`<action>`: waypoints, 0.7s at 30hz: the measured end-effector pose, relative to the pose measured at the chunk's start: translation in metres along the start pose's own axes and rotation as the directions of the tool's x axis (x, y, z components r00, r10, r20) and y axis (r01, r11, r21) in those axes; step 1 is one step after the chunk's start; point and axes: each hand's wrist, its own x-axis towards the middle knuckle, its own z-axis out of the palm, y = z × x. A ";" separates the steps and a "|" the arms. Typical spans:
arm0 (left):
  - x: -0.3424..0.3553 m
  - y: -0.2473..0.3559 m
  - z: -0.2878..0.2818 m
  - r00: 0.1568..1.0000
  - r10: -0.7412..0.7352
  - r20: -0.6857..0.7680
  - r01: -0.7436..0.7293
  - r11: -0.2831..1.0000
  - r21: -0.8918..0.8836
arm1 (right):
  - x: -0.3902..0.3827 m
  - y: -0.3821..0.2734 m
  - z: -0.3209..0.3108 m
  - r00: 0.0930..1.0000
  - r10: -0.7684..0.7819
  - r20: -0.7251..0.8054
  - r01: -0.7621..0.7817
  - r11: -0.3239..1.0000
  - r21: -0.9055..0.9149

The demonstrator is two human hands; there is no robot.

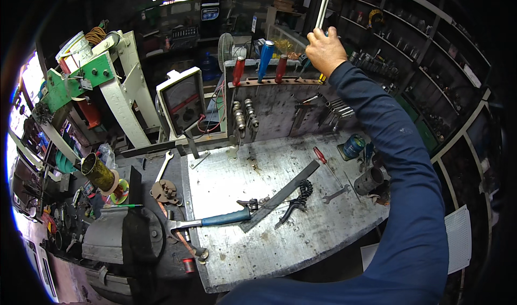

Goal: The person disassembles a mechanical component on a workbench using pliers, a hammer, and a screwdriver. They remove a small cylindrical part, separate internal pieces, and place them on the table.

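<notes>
My right hand (327, 52) is raised over the far right of the workbench, its fingers closed round a long shiny metal rod (324, 6) that points upward. The rod's upper end runs out of view, so its exact kind is unclear. Just below the hand runs a tool rack rail (250, 83) along the top of the bench's back panel. Upright in it are a red-handled screwdriver (238, 70), a blue-handled tool (265, 60) and another red-handled one (280, 69). My left hand is out of view.
On the metal workbench (231, 264) lie a blue-handled hammer (226, 217), a flat dark metal strip (307, 177), a red screwdriver (320, 154) and an open-ended wrench (336, 194). A teal can (353, 146) and a metal cylinder (369, 181) stand at right. A vise (121, 235) sits left.
</notes>
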 end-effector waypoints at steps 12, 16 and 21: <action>-0.053 -0.047 -0.019 0.961 -0.271 -0.060 0.257 0.950 -0.174 | -0.006 -0.034 0.015 0.988 -0.152 -0.030 0.152 0.988 -0.004; -0.062 -0.048 -0.022 0.979 -0.202 -0.023 0.192 0.955 -0.228 | -0.006 -0.023 0.004 0.987 -0.139 -0.086 0.150 0.979 0.140; -0.071 -0.057 -0.016 0.960 -0.270 -0.067 0.228 0.902 -0.366 | -0.085 -0.090 -0.077 0.946 0.287 -0.152 -0.109 0.722 0.684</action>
